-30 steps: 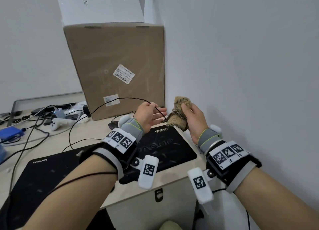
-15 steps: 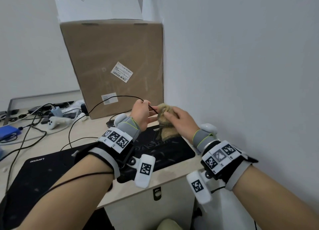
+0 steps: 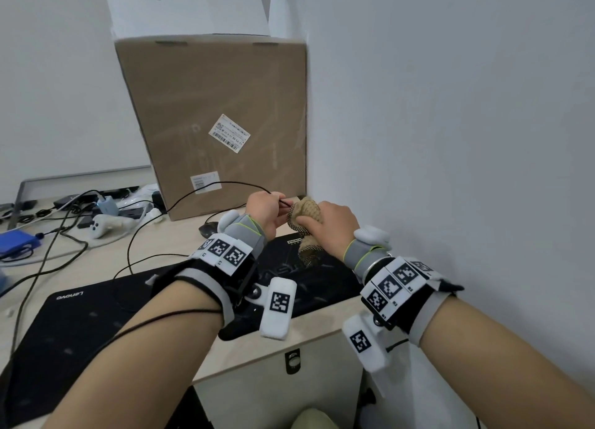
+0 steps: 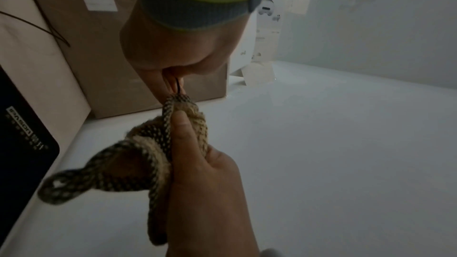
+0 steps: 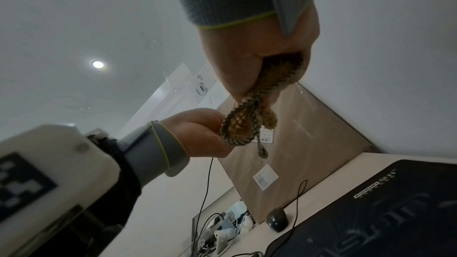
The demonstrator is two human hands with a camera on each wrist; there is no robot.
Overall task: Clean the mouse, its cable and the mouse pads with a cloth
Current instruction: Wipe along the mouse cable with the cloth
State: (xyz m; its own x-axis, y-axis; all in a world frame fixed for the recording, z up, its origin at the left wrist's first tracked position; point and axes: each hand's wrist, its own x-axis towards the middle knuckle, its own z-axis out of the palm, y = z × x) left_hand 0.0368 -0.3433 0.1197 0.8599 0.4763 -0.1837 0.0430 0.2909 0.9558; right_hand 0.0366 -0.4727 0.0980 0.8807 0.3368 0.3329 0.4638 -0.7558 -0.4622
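Above the far right corner of a pale wooden counter (image 3: 180,248), the left hand (image 3: 262,211) pinches a thin black mouse cable (image 3: 206,190) between curled fingers (image 4: 158,83), while the right hand (image 3: 331,225) bunches a coarse tan cloth with a dark netted weave (image 3: 306,216) in its closed fingers, thumb (image 4: 181,130) pressed along the fabric. The cable vanishes into the cloth's folds right at the left fingertips, so the covered stretch cannot be seen. A loose tail of cloth hangs over the small black mouse pad with grey print (image 3: 322,274). The small dark rounded mouse (image 5: 277,222) sits on the counter just beyond that pad, largely hidden behind the left wrist in the head view. A larger black mouse pad with white lettering (image 3: 80,325) lies to the left, its near part covered by the left forearm. A tall brown cardboard box (image 3: 212,122) stands against the far wall, topped by a white carton (image 3: 190,3) cut off by the frame. Tangled cables and a white game controller (image 3: 106,224) clutter the far left.
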